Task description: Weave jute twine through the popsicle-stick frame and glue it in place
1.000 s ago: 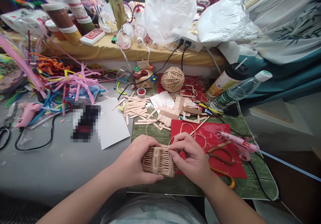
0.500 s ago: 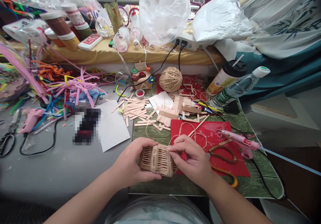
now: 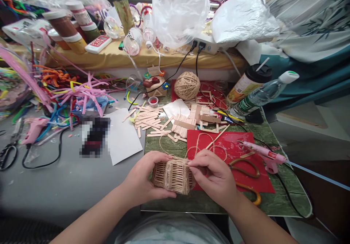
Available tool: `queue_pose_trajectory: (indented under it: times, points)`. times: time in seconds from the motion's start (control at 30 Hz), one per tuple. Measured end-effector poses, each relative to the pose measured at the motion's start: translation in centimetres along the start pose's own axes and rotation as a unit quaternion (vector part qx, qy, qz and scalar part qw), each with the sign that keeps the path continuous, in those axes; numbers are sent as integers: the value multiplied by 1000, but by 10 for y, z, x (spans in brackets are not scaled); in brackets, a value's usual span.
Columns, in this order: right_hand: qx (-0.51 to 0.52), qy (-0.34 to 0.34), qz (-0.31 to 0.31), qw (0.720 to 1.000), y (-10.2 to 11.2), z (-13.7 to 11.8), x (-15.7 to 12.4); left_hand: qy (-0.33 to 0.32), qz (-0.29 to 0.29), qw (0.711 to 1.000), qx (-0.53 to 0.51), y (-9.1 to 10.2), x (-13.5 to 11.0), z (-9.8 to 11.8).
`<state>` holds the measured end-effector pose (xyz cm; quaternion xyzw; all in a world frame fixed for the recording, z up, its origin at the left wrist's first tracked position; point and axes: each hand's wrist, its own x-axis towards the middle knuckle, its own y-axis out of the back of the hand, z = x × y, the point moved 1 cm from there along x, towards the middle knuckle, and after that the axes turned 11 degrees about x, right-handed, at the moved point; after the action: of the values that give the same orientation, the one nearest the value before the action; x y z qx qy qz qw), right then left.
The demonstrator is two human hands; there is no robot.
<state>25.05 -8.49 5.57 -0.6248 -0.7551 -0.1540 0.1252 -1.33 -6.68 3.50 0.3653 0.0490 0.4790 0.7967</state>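
A small basket of wooden sticks wrapped in jute twine (image 3: pixel 172 176) sits low over the green mat (image 3: pixel 218 204). My left hand (image 3: pixel 142 180) grips its left side, fingers curled around it. My right hand (image 3: pixel 216 178) pinches the loose twine strand (image 3: pixel 203 142) at the basket's upper right corner. The strand loops back over the red sheet (image 3: pixel 232 153) toward the twine ball (image 3: pixel 187 85).
Loose wooden sticks (image 3: pixel 164 122) lie beyond the basket. Orange-handled scissors (image 3: pixel 247 180) and a pink glue gun (image 3: pixel 266 156) rest on the red sheet. A water bottle (image 3: pixel 259 96) and cup (image 3: pixel 246 83) stand at right. Pipe cleaners (image 3: pixel 68 87), white paper (image 3: pixel 121 136) and a second glue gun (image 3: pixel 31 129) lie left.
Both hands and the basket stayed in nearly the same spot. My right hand shifted slightly right and down along the basket's edge with the twine.
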Motion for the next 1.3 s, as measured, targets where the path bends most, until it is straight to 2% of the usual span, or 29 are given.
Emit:
queue_pose_trajectory:
  times: [0.33, 0.57, 0.83, 1.3]
  points:
    - [-16, 24, -28, 999, 1, -9, 1, 9, -14, 1000, 17, 2, 3, 3]
    - [-18, 21, -39, 999, -3, -17, 5, 6, 0, 1000, 2, 1, 3, 2]
    - [-29, 2, -15, 999, 1, -9, 1, 18, -3, 1000, -14, -1, -1, 0]
    - [-41, 3, 16, 999, 10, -1, 0, -6, 13, 1000, -15, -2, 0, -2]
